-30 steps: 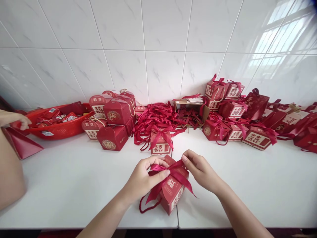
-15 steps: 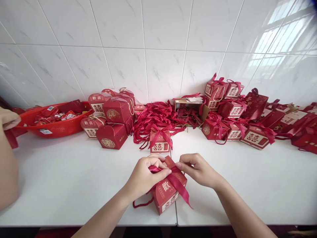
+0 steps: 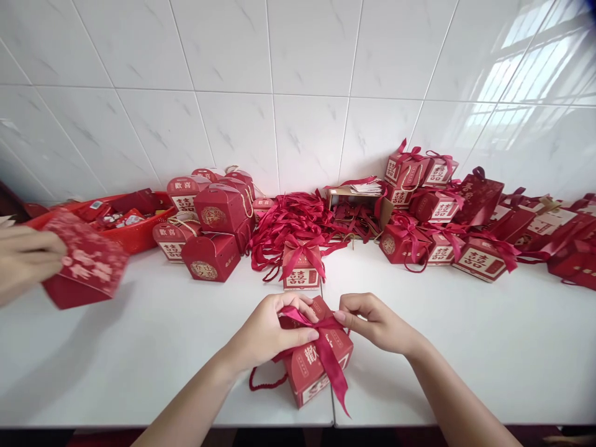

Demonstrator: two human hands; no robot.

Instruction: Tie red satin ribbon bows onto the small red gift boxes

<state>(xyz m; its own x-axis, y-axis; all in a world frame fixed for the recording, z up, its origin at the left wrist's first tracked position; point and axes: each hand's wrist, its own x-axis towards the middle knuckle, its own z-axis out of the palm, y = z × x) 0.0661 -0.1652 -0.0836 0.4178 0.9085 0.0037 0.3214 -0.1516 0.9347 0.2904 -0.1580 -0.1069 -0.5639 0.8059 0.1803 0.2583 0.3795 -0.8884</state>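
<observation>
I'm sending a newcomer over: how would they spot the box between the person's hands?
Find the white table, then the middle of its near edge. There, between the left hand and right hand, sits a red box. Unlike the bowed box behind it, this one has both hands on its ribbon.

An oval red plastic basket [image 3: 145,236] containing small red packets [image 3: 131,218] stands at left, before a glossy white tile wall [image 3: 233,49]. White paper slips [image 3: 365,187] lie atop an open brown cardboard carton [image 3: 386,212] near the wall.
</observation>
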